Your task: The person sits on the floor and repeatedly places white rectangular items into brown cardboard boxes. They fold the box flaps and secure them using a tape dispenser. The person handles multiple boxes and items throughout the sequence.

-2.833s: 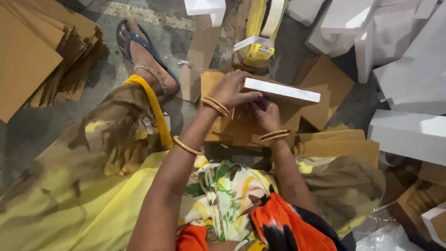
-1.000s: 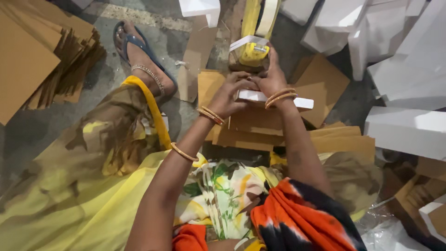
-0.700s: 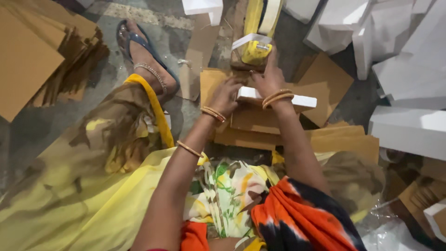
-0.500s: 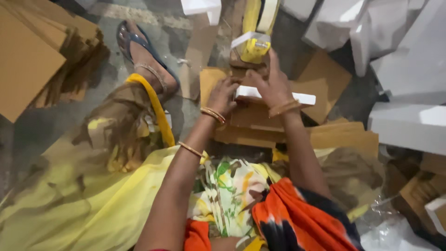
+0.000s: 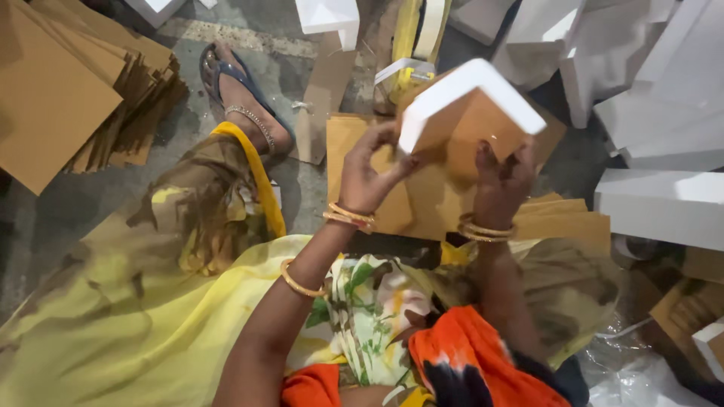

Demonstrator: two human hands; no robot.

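Note:
I hold a shallow cardboard box, white outside and brown inside, tilted up in front of me with its hollow facing me. My left hand grips its lower left corner. My right hand supports its lower right edge from below. Under the box lie flat brown cardboard sheets on the floor. A roll of yellow tape sits just beyond the box.
A thick stack of brown cardboard sheets lies at the far left. Several white boxes pile up at the right and back. My sandalled foot rests on the grey floor left of the work spot.
The box lay flat under both hands on the cardboard sheets. Now both hands have lifted it and tipped it up towards me.

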